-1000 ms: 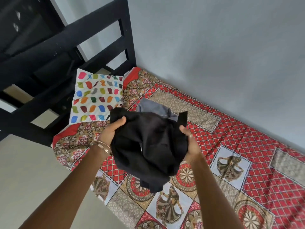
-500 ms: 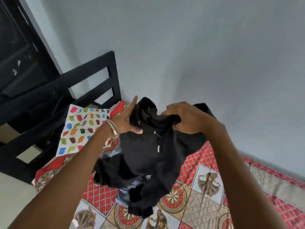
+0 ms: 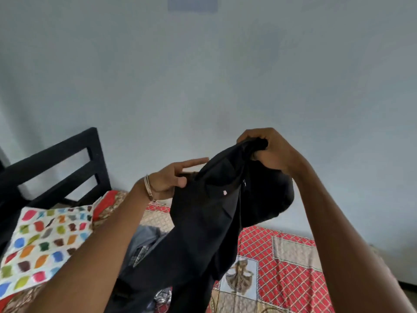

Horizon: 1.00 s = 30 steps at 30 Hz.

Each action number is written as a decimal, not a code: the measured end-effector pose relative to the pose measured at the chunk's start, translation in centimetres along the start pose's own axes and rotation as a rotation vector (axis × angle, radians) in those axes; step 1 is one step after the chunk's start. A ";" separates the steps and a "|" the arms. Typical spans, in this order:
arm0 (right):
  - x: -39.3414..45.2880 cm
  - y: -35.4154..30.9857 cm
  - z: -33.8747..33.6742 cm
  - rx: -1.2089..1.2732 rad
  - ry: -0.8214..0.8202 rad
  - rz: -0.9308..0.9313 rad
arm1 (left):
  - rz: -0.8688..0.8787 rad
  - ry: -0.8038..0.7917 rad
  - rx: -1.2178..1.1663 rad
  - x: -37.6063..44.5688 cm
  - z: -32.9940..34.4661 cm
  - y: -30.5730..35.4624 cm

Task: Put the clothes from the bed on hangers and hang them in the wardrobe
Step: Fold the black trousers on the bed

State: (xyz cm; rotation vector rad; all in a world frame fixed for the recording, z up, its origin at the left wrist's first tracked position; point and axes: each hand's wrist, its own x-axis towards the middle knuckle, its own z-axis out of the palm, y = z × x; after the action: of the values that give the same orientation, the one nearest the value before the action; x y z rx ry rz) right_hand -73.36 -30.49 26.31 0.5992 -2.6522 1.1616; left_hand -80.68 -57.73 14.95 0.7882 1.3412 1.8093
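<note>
A black garment point(image 3: 203, 222) hangs in the air above the bed point(image 3: 282, 267). My right hand point(image 3: 268, 152) grips a bunched top edge of it, fingers curled round the cloth. My left hand point(image 3: 171, 177) is at the garment's left edge, thumb pressed against the cloth and fingers stretched out behind it. The cloth trails down between my forearms. A grey-blue piece of clothing point(image 3: 144, 240) lies on the bed beneath, partly hidden by my left arm. No hanger or wardrobe is in view.
The bed has a red patterned sheet. A white pillow with coloured spots point(image 3: 42, 242) lies at the left. A black slatted headboard point(image 3: 56, 163) stands behind it. A pale blue wall point(image 3: 203, 75) fills the upper view.
Both hands have lifted the black garment higher and to the right. My hands have moved apart along its top edge, and the view has tilted up toward the wall.
</note>
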 end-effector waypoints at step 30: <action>-18.2 14.6 -0.3 0.349 0.178 0.243 | 0.693 0.621 1.133 12.6 20.8 13.9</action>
State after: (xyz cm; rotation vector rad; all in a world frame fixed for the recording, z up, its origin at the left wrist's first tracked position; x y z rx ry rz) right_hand -63.20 -16.06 11.02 0.2097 -2.4372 1.6807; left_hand -73.23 -39.04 34.51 1.4551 2.8767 1.7305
